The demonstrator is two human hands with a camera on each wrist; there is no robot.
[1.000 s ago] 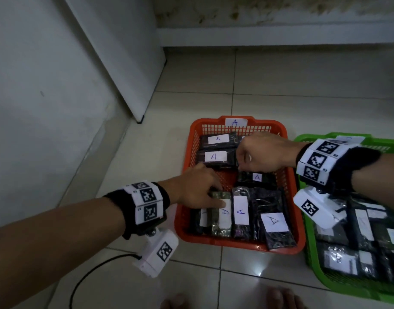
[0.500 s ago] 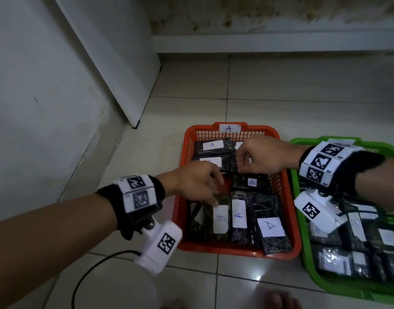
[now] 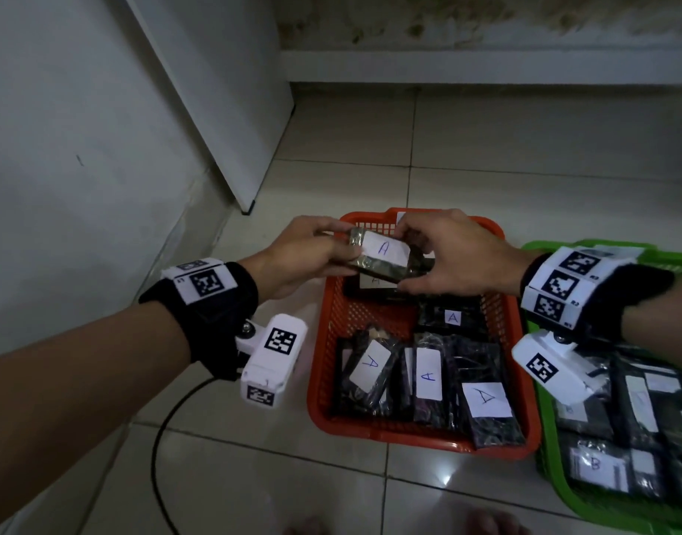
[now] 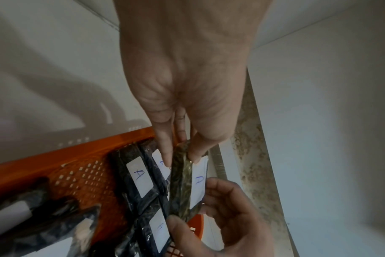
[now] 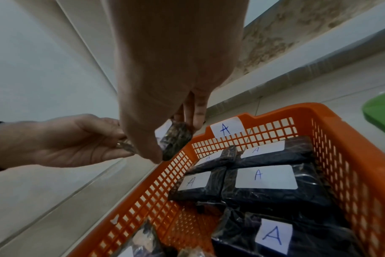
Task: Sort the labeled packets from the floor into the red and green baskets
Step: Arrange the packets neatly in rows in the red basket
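Observation:
A greenish-brown packet [image 3: 381, 256] with a white "A" label is held in the air over the far end of the red basket [image 3: 324, 314]. My left hand [image 3: 304, 256] pinches its left end and my right hand [image 3: 443, 260] grips its right end. In the left wrist view the packet [image 4: 180, 182] shows edge-on between thumb and fingers, and in the right wrist view only its dark end [image 5: 176, 140] peeks out. Several dark "A" packets [image 3: 428, 374] lie in the red basket. The green basket [image 3: 555, 476] at the right holds "B" packets [image 3: 598, 463].
A white wall and a leaning white panel [image 3: 215, 110] stand close on the left. A black cable [image 3: 157, 438] curves over the floor tiles near the basket's front-left. Toes [image 3: 486, 525] show at the bottom edge. Bare tiles stretch beyond the baskets to a stained back wall.
My left hand took the greenish packet out of the red basket's near row and raised it. My right hand left the far packets and took hold of its other end.

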